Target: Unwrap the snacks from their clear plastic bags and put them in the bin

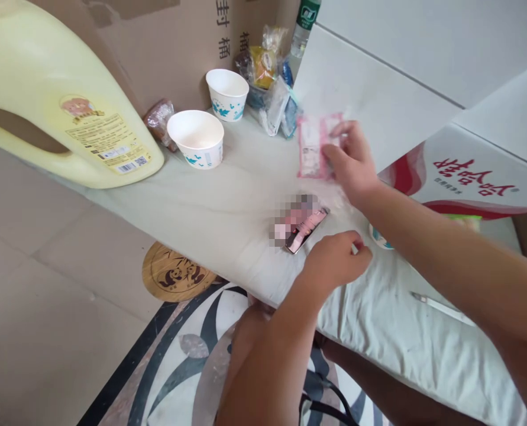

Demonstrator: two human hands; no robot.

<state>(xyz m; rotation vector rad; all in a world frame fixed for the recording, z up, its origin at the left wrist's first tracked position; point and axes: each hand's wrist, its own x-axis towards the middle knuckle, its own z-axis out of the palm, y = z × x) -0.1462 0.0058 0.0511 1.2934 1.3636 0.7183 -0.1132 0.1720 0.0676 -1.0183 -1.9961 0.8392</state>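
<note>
My right hand [354,163] is closed on the right edge of a flat pink-and-white packet [311,148], holding it over the pale cloth. The packet is slightly blurred and its print cannot be read. Nearer to me, my left hand [336,260] hovers low with fingers curled in; whether anything sits inside them is hidden. Just beyond its knuckles lies a small rectangular picture item [308,229] with a pink and black face, partly pixelated. I cannot tell whether it is a card or a phone.
Two white paper bowls [196,139] [228,94] stand beside a large yellow jug [112,118]. Behind are wrapped snacks [265,71] and a bottle [306,26]. White boxes [378,89] border the right. A slim white pen-like tool [443,309] lies under my right forearm.
</note>
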